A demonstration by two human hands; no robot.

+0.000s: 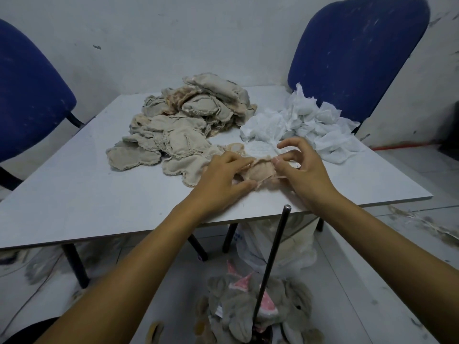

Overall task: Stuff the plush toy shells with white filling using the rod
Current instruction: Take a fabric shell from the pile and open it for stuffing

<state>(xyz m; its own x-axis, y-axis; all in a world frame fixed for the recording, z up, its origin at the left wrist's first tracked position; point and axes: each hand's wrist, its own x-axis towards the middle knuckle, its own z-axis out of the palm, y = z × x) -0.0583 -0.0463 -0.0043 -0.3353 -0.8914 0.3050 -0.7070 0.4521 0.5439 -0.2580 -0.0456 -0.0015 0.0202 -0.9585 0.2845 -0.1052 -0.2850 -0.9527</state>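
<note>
My left hand [223, 177] and right hand [301, 167] pinched a limp, frayed beige shell [260, 171] near the worktop's [87, 199] front edge.

Left hand [221, 180] covers the near-left part of the pinkish shell [260, 173]; its opening cannot be made out. Right hand [301, 167] hides the shell's right end; thumb and forefinger pinch there, the pinched edge too small to read. Rod [272, 259]: lower end lost among grey plush toys [248, 309], themselves cut by the bottom edge. Pile of shells [183, 125]: lower layers buried. Both blue chairs [355, 55] run off frame. Plastic bag [278, 247] under the table [74, 194], contents blurred.
</note>
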